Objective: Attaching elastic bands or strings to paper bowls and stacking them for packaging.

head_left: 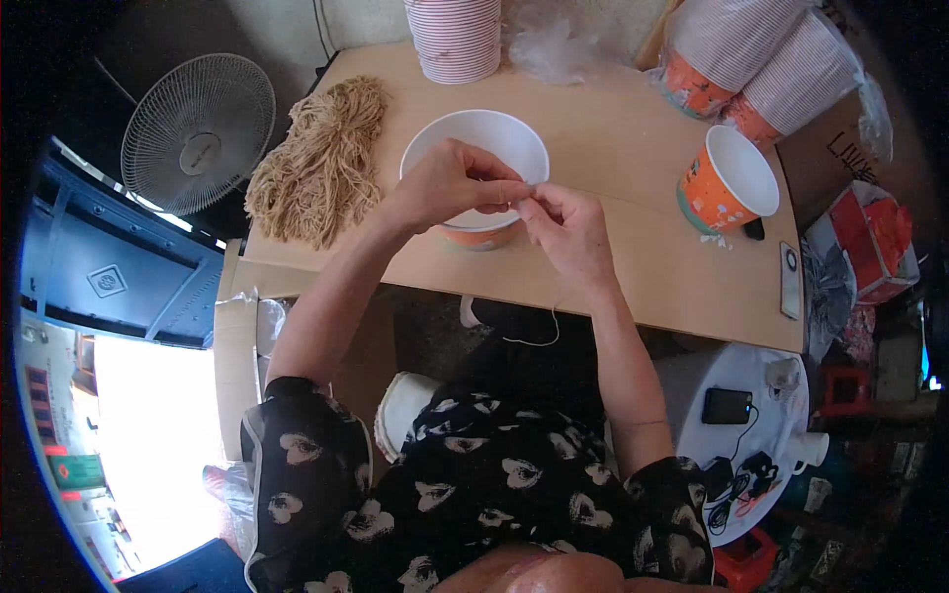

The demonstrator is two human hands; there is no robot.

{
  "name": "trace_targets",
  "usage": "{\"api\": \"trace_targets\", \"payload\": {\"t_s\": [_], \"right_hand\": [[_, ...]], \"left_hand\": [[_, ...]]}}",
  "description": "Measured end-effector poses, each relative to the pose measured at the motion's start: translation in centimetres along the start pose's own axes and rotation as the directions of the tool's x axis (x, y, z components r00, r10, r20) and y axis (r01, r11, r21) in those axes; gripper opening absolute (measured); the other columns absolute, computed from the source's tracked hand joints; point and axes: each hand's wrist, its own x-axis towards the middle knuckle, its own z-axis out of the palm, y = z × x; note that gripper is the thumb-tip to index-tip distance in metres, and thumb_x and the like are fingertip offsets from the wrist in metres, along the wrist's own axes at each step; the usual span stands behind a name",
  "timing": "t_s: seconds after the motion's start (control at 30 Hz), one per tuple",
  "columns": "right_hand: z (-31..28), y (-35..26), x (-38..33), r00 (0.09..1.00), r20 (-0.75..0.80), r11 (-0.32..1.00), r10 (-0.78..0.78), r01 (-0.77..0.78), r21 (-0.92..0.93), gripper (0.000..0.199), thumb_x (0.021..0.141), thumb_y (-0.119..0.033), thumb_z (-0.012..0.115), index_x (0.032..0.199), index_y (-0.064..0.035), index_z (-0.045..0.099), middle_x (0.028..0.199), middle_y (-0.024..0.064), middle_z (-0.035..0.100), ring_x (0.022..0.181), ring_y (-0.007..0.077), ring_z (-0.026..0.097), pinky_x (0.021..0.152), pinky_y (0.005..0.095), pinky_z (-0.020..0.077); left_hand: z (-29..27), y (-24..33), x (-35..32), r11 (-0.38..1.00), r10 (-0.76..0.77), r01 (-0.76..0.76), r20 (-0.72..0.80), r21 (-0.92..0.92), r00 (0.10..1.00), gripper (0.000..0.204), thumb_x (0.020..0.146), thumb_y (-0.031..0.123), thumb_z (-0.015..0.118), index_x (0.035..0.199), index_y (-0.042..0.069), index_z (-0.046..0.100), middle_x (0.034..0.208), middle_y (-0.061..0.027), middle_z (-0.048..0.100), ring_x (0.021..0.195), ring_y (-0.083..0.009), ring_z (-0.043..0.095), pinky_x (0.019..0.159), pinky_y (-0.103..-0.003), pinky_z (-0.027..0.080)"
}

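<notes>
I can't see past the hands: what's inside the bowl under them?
Inside the bowl, only white wall shows. The left hand covers much of the rest, so I can't tell whether anything lies at the bottom.

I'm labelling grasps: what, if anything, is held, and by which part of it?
Cannot be told: the left hand and right hand meet in a pinch over the paper bucket, hiding anything gripped.

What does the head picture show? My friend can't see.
A person's left hand and right hand meet at the fingertips over a white-lined tub; anything pinched is too small to tell. The tub is on a tan table, with a heap of beige strings to its left and another tub to its right.
</notes>
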Motion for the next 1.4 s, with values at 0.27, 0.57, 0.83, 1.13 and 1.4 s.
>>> {"api": "trace_targets", "payload": {"t_s": [0.27,0.57,0.83,1.13,1.4], "right_hand": [[-0.1,-0.1,-0.5,1.000,0.024,0.998,-0.008,0.009,-0.069,0.017,0.096,-0.014,0.065,0.100,0.0021,0.068,0.068,0.0006,0.061,0.059,0.0054,0.051,0.052,0.0245,0.0416],[-3.8,0.3,-2.4,0.997,-0.070,0.991,-0.039,0.030,-0.131,0.031,0.090,-0.006,0.069,0.119,0.0012,0.059,0.082,-0.0009,0.061,0.066,0.0033,0.049,0.059,0.0206,0.0437],[-5.0,-3.7,0.2,0.994,0.110,0.981,0.004,-0.025,0.190,0.037,0.094,-0.010,0.067,0.125,0.0067,0.058,0.103,0.0061,0.071,0.090,0.0090,0.065,0.079,0.0245,0.0508],[-6.3,-2.9,1.0,0.990,0.143,0.984,0.019,-0.044,0.174,0.021,0.093,-0.008,0.068,0.111,0.0025,0.071,0.098,0.0016,0.071,0.089,0.0080,0.062,0.080,0.0229,0.0489],[-6.9,-2.3,0.6,0.998,0.006,0.996,-0.055,0.054,0.069,0.016,0.094,-0.007,0.067,0.106,0.0014,0.074,0.086,0.0010,0.070,0.078,0.0068,0.061,0.072,0.0220,0.0498]], "left_hand": [[0.8,-0.7,0.5,0.995,-0.006,0.001,-0.059,-0.096,0.998,0.022,0.091,0.023,0.075,0.092,0.001,0.075,0.081,-0.0036,0.072,0.075,-0.0087,0.065,0.066,-0.024,0.053],[1.2,0.2,0.4,0.947,0.158,-0.181,-0.105,-0.266,0.982,0.021,0.101,0.028,0.062,0.105,0.007,0.066,0.096,-0.0014,0.070,0.088,-0.0084,0.066,0.070,-0.023,0.050],[2.5,1.6,1.4,0.972,0.189,-0.187,0.002,-0.144,0.982,0.020,0.098,0.023,0.065,0.102,0.004,0.069,0.093,-0.0013,0.070,0.083,-0.0092,0.069,0.064,-0.022,0.053],[4.0,1.6,2.8,0.927,0.180,-0.149,0.060,-0.344,0.982,0.026,0.099,0.027,0.065,0.115,0.006,0.066,0.126,-0.0059,0.061,0.103,-0.0115,0.063,0.077,-0.028,0.055],[4.5,0.9,2.5,0.931,0.330,-0.292,0.164,-0.218,0.930,0.050,0.096,0.026,0.069,0.135,0.000,0.050,0.119,-0.0100,0.067,0.106,-0.0171,0.066,0.086,-0.032,0.057]]}}
